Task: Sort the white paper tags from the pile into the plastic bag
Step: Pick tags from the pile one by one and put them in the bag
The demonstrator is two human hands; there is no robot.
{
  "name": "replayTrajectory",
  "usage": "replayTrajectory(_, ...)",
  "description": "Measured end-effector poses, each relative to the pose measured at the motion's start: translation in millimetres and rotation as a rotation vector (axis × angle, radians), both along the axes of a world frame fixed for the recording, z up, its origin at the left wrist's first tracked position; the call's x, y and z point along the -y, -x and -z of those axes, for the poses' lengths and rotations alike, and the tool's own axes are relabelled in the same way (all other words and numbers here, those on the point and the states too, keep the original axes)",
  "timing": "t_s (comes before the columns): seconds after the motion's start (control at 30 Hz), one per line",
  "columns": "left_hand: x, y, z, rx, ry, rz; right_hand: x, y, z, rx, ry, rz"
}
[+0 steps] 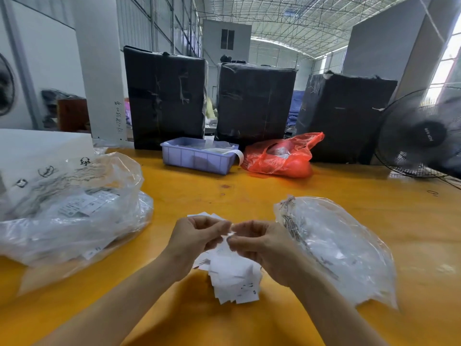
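Pinching one white paper tag (230,235) between left hand (197,239) and right hand (262,243), fingers of both curled on it, just above the pile of tags (232,278) on the near yellow table (249,191). Lying just right of the hands, clear plastic bag (336,248); at far centre, blue tray (197,158).

A wide yellow desk (324,193) fills the foreground. Along its far edge stand three tall black-wrapped bales (254,101), with a pale blue plastic crate (197,158) and a red plastic bag (282,156) in front of them. A black fan (421,136) stands at the far right corner. Behind the desk's left side rises a white pillar (99,71) with handwriting on it. Overhead is an arched roof (287,18) of metal framing under netting. Daylight comes through a window (446,61) on the right.
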State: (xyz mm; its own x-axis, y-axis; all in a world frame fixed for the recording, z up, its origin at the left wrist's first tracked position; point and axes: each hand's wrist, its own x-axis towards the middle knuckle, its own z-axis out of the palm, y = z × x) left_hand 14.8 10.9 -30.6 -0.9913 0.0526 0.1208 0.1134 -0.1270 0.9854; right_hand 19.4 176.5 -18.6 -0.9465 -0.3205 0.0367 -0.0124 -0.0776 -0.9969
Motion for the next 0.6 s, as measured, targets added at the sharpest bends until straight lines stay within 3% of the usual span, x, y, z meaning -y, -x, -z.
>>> replayTrajectory(0.3, 0.7, 2.5, 3.4, 0.003, 0.037, 0.013, -2.5, 6.4, -0.6, 0.032, 0.176, 0.275)
replayTrajectory(0.6, 6.6, 3.5, -0.2, 0.159, 0.075, 0.23, 2.1, 1.8, 0.5, -0.069, 0.018, 0.131)
